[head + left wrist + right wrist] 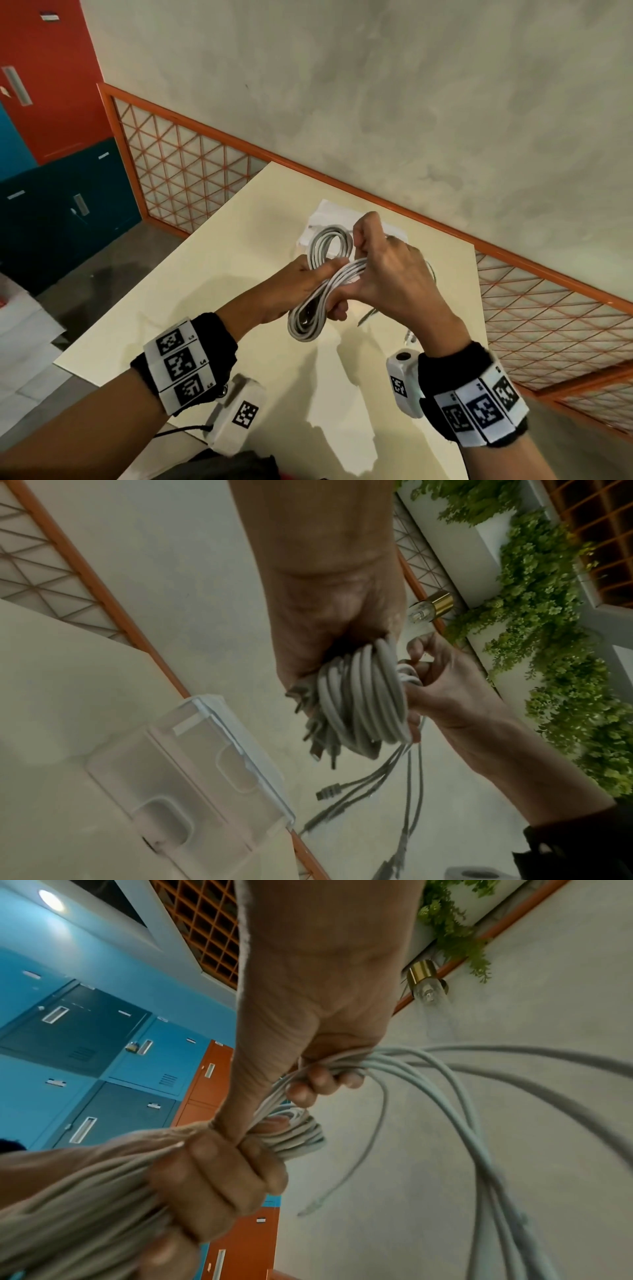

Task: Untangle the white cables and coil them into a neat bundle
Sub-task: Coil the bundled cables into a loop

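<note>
A bundle of white cables (322, 274), coiled in a long loop, is held above the cream table (191, 284). My left hand (301, 287) grips the coil around its middle, fingers curled round the strands (212, 1172). My right hand (380, 260) holds the same strands just to the right, its fingers curled round them (322, 1080). In the left wrist view the coil (363, 696) shows as stacked turns in my left hand (329, 631), and loose cable ends with plugs (329, 794) hang below. More loose strands (479, 1123) arc away to the right in the right wrist view.
A white plastic tray (205, 764) lies on the table beyond the hands, partly hidden in the head view (329, 212). An orange lattice railing (191, 161) runs along the table's far side, with a grey wall behind. Blue and orange lockers (51, 137) stand at the left.
</note>
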`<state>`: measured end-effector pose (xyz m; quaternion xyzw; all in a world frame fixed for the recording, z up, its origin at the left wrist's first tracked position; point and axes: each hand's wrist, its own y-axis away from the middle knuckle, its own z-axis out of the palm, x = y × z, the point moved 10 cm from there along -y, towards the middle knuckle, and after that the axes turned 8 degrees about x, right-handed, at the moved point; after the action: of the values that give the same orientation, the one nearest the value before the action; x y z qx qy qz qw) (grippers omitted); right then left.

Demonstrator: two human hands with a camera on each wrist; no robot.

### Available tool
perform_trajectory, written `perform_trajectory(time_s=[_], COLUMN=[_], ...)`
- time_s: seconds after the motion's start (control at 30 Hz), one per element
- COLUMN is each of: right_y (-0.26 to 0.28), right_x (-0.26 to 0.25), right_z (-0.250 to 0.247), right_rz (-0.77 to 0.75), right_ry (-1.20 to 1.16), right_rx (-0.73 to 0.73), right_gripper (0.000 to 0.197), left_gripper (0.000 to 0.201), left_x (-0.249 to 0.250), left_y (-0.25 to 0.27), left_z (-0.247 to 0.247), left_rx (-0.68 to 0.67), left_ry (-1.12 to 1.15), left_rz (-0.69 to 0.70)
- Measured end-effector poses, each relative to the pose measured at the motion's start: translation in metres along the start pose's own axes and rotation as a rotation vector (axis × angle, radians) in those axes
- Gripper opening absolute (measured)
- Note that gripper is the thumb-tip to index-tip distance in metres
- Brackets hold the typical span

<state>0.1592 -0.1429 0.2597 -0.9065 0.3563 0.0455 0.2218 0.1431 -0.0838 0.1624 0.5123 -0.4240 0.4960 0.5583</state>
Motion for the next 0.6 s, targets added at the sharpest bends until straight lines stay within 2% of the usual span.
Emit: perform_trajectory(time_s=[0.07,0.17,0.3,0.37,0.43,0.6], right_y=[0.002,0.006,0.012,0.016,0.021,0.023], right_x=[0.003,0.008,0.035,0.052,0.056,0.031], right_z=[-0.001,0.008,0.009,0.016,0.022,0.02], right_rz=[-0.004,0.023,0.115,0.162,0.153,0.074], right_ry=[0.077,0.022,-0.181,-0.295,-0.325,-0.42], right_rx=[0.026,-0.028,-0.097,-0.192,-0.271,-0.268], right_gripper=[0.085,0.084,0.067,0.053,0.047,0.037], left_gripper=[0.053,0.05,0.036,0.034,0.033,0.032], left_x=[-0.007,-0.015,-0.027,-0.035,-0.042,-0.058], left_y=[0.002,0.002,0.004,0.006,0.01,0.011], left_z=[0.001,0.0,-0.007,-0.011,-0.011,-0.002], left_rx=[-0.009,-0.029,-0.046,-0.049,-0.06,-0.108], left_ry=[-0.068,-0.136,0.026,0.084,0.08,-0.183], left_rz=[-0.024,-0.061,-0.139,-0.179,-0.209,-0.222])
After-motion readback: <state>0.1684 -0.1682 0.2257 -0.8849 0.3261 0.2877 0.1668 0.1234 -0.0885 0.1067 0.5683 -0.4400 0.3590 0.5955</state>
